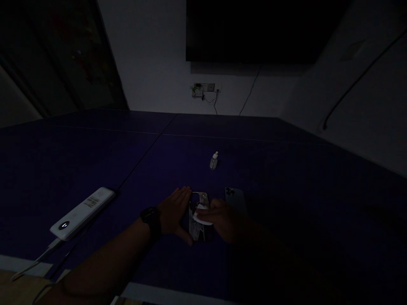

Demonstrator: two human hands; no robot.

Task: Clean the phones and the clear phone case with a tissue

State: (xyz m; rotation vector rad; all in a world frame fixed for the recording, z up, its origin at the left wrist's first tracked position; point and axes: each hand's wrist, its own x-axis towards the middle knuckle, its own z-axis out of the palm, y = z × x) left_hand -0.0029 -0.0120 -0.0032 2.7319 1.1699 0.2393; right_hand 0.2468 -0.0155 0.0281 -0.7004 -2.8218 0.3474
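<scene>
A patterned phone case (197, 232) lies flat on the dark blue table in front of me. My left hand (174, 212), with a dark watch on its wrist, rests flat against the case's left edge, fingers stretched out and thumb spread. Over the case, my right hand (224, 220) pinches a white wipe or pad (201, 217) and presses it on the case's surface; its exact kind is hard to make out in the dim light. Just right of the case lies a phone (237, 199) with its camera lenses up, partly hidden by my right hand.
A small clear bottle with a white dropper top (213, 162) stands beyond the case. At the left lies a white power bank (84, 214) with a cable plugged in. A dark screen (254, 31) hangs on the wall above several sockets (210, 87).
</scene>
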